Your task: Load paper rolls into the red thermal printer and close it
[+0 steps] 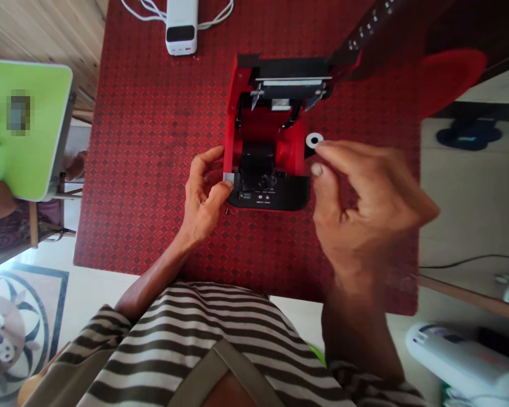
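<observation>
I inspect from my remote post, taking the red-and-black device (pixel 265 124) as the dial's centre. It stands opened on a red tablecloth (pixel 152 141) printed with small dark diamonds. Its red inner walls look smooth, probably plastic; a squarish glossy black block (pixel 258 158) sits in the bay, and the rounded front panel (pixel 275 198) at 6 o'clock carries pale markings. A straight pale bar (pixel 294 83) crosses the 12 o'clock end.

Left hand (pixel 203 198), at 8 o'clock: fingers curved and parted beside the side wall, thumb on the grey corner (pixel 228 177).

Right hand (pixel 365 192), at 4 o'clock: thumb and forefinger tips slightly apart. A flat white ring with a black centre (pixel 314 140) lies at 3 o'clock by the forefinger; motion blur prevents me from confirming whether it is gripped.

At 11 o'clock, I note a white oblong power bank (pixel 181 22) with pale cables (pixel 216 21).
</observation>
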`<state>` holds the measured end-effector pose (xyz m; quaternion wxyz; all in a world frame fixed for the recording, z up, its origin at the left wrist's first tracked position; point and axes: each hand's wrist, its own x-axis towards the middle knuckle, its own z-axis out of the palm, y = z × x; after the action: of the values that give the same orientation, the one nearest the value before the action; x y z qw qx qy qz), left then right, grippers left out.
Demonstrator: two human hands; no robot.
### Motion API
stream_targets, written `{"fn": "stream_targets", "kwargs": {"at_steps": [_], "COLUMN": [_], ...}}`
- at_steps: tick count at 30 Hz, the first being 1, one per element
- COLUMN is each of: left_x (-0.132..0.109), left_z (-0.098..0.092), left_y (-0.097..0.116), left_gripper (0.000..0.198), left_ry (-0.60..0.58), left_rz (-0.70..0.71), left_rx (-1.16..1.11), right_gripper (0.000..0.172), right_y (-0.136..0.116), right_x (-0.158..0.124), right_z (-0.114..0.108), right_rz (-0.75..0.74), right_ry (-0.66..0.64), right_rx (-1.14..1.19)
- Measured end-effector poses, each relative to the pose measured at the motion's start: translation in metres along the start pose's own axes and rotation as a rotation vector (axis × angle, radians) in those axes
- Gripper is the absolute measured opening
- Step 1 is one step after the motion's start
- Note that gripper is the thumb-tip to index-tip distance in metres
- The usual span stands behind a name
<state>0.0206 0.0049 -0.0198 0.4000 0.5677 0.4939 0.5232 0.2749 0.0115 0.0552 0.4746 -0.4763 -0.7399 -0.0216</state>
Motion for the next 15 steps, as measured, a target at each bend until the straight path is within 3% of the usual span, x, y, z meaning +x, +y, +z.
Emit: {"fn": "stream_targets", "kwargs": {"at_steps": [4, 8, 10, 15], "left_x": [-0.002, -0.005, -0.006, -0.007], "left_z": [-0.002, -0.004, -0.003, 0.001], "left_y": [-0.002, -0.001, -0.001, 0.0], "left_gripper": [0.069, 0.071, 0.072, 0.071], "left_ry": [-0.001, -0.001, 0.005, 0.032], "left_rz": [-0.01, -0.015, -0.004, 0.006], "left_rx": [0.017, 0.064, 0.066, 0.035], "right_gripper": [0.027, 0.03, 0.027, 0.017], "right_y": [0.007, 0.017, 0.021, 0.031], "right_x": [0.038, 0.055, 0.056, 0.055], "right_z": [0.004, 0.024, 0.035, 0.064], "right_rz": [-0.06, -0.059, -0.054, -0.097], "right_ry": [-0.316, -0.584, -0.638, -0.617], "right_rx": [-0.018, -0.046, -0.071, -0.186]}}
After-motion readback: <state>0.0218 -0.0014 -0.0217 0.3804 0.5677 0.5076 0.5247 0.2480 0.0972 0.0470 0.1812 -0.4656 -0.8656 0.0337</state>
